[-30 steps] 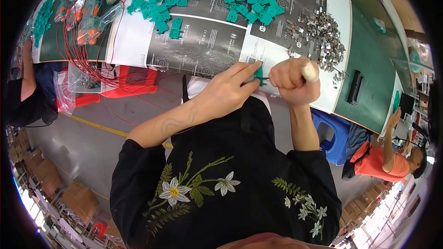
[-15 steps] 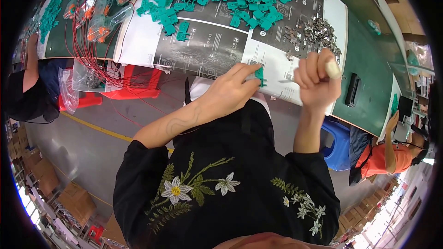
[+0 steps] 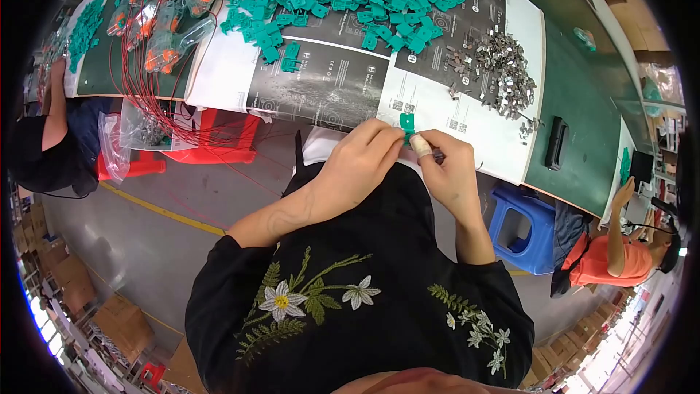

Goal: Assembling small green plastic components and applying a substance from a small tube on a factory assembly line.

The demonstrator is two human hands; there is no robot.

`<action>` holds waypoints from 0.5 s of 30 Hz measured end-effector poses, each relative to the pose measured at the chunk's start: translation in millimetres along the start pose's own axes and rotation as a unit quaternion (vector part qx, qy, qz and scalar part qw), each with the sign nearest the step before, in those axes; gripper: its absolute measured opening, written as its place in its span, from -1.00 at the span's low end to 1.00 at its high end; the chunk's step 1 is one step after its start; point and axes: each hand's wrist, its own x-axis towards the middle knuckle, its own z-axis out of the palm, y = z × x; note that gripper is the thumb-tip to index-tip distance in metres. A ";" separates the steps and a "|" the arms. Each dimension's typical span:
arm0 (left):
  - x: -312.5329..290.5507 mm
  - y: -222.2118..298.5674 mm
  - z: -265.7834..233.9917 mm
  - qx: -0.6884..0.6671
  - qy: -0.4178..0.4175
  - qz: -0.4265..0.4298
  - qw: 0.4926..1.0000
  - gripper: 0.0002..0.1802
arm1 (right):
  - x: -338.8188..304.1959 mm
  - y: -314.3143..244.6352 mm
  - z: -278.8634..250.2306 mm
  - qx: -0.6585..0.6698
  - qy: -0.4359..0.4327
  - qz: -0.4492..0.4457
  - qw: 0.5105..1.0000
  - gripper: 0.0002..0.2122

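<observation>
At the near edge of the table, my left hand (image 3: pixel 364 157) pinches a small green plastic part (image 3: pixel 407 121) between thumb and fingers. My right hand (image 3: pixel 453 169) is closed and meets the same part from the right, with a pale wrap (image 3: pixel 421 145) around its thumb. Something dark and slim shows among the right fingers, mostly hidden, and I cannot make out its kind. Beyond my hands lies a big heap of similar green plastic parts (image 3: pixel 350 0). A pile of small metal pieces (image 3: pixel 507 73) sits to the right.
Clear housings with orange parts (image 3: pixel 164 47) and red wires (image 3: pixel 138 95) lie at the left. A black oblong object (image 3: pixel 558 143) rests on the green table right of the sheets. Blue stool (image 3: pixel 522 230) and red stool (image 3: pixel 219 138) stand below. Other people sit on both sides.
My right hand has come down and left from beside the metal pieces to the green part in my left hand. The left hand has stayed nearly in place.
</observation>
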 end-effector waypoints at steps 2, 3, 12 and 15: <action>-2.2 -4.3 3.3 0.083 0.033 0.066 0.994 -0.76 | -2.0 -0.7 7.4 -0.009 0.013 -0.018 1.000 -0.90; -3.5 -6.9 5.0 0.085 0.033 0.067 0.994 -0.76 | -3.0 0.2 11.2 -0.020 0.025 -0.034 0.999 -0.90; -5.7 -4.8 -1.8 -0.110 0.010 -0.120 0.987 -0.87 | -3.6 -2.7 11.4 0.050 0.056 -0.022 0.997 -0.92; -8.8 -6.7 -2.8 -0.189 0.007 -0.216 0.958 -0.87 | -2.9 2.8 13.1 0.080 0.058 -0.055 0.994 -0.92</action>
